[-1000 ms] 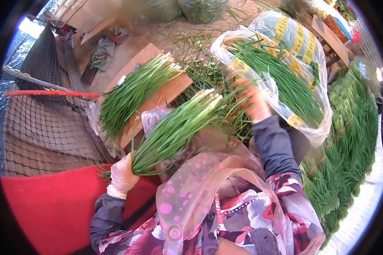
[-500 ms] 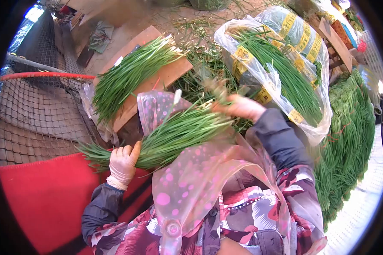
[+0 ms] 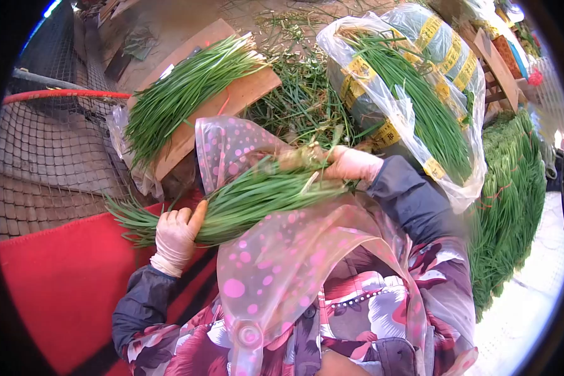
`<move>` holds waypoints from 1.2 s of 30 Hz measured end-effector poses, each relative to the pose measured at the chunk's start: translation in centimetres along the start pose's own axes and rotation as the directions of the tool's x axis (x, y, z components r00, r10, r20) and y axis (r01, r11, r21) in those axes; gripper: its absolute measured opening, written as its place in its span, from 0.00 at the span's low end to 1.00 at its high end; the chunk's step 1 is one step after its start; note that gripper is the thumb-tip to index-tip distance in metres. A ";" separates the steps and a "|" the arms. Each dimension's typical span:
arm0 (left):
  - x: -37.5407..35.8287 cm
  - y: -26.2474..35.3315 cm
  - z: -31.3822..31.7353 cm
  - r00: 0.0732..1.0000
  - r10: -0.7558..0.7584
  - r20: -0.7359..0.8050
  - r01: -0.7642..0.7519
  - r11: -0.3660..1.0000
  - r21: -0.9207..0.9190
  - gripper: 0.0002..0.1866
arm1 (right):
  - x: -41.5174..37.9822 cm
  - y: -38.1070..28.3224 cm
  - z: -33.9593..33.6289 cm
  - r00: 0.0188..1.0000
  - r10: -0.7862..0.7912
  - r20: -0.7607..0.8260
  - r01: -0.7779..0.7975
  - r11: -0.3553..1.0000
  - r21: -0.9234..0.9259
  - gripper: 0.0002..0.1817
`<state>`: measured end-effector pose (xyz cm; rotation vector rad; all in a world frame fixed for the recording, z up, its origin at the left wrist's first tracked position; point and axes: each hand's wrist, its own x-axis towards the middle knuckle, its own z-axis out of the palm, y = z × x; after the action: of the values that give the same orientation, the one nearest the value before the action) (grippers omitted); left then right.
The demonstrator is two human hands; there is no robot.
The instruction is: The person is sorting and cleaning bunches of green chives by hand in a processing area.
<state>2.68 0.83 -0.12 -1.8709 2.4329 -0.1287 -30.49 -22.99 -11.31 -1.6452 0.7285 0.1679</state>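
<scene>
A loose bunch of green chives (image 3: pixel 263 197) lies across my lap over a clear apron with pink dots (image 3: pixel 276 257). My left hand (image 3: pixel 177 235), in a pale glove, is closed around the leafy end, thumb on top. At the stem end on the right, my gloved right hand (image 3: pixel 351 164) has its fingers closed on chive stems, with dry, brownish trimmings at the fingertips. Its fingertips are partly blurred. Beyond the apron, another bunch of chives (image 3: pixel 191 94) rests on a wooden board (image 3: pixel 244 88), pale ends to the upper right.
At the upper right, a clear plastic bag (image 3: pixel 473 194) with yellow printed tape holds more chives. Stacked chives (image 3: pixel 507 200) stand at the far right. Scattered green trimmings (image 3: pixel 307 100) cover the ground ahead. Netting (image 3: pixel 56 163) and a red cloth (image 3: pixel 62 282) are on the left.
My right hand has moved slightly and its fingers are now closed at the stem ends. My left hand keeps its hold. The view has shifted a little.
</scene>
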 end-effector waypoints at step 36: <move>4.2 -0.5 -5.8 0.991 -0.126 -0.040 0.112 0.962 -0.250 0.40 | -1.7 -6.4 1.6 0.971 -0.173 -0.163 -0.040 0.556 -0.830 0.15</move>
<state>1.49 -3.19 5.71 -2.1431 2.4712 0.1244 -27.87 -20.64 -5.43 -2.6571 0.8115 0.3058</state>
